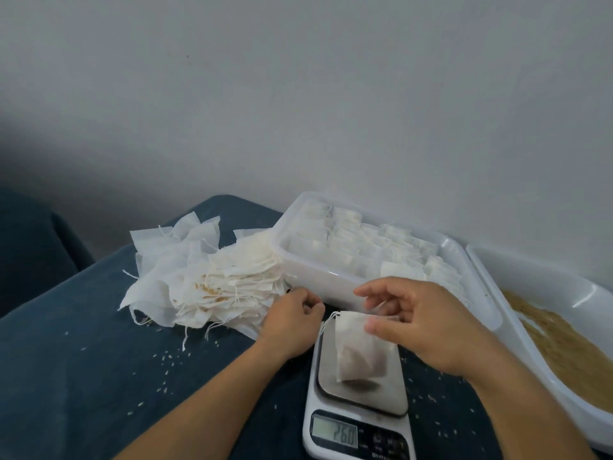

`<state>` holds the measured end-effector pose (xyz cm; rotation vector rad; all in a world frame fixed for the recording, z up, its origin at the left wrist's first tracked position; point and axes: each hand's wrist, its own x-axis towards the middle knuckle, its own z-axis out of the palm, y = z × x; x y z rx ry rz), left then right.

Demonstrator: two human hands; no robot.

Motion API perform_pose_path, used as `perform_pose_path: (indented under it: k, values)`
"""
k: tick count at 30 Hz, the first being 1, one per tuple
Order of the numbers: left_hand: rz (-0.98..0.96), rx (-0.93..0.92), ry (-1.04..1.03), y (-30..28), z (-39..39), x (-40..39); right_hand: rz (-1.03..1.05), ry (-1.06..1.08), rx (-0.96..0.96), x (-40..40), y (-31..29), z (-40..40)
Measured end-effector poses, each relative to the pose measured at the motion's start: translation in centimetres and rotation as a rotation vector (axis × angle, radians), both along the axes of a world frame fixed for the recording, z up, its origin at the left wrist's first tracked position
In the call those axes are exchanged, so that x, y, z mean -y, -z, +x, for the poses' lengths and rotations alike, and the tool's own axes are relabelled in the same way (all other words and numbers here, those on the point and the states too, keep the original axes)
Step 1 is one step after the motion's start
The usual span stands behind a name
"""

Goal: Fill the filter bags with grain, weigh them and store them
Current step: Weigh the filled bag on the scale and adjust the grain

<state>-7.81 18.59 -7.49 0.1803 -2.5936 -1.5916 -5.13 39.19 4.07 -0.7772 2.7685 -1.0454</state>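
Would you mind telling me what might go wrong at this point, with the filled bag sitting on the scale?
1. The right hand seems to touch the filled bag on the scale, so the reading may be off.
2. The bag leans over the platform's edge and could slip off.
3. Loose grains on the blue cloth could get under the scale, and the left hand is close to its drawstring.

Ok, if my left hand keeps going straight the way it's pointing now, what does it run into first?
Probably the near wall of the clear storage container. Your left hand sits between the pile of empty filter bags and the scale, fingers curled and aimed up-right toward it. Depth is hard to judge from one view.
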Motion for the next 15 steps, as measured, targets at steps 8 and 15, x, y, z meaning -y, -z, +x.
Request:
perform_pose_path:
  k: [8,15]
  values:
    - [0.01,0.003,0.004,0.3,-0.2,0.0,0.137,-0.106,-0.015,2.9,-9.0,-3.6]
    - [0.025,0.013,0.023,0.3,-0.1,0.0,-0.094,-0.02,-0.107,7.4,-8.1,-9.1]
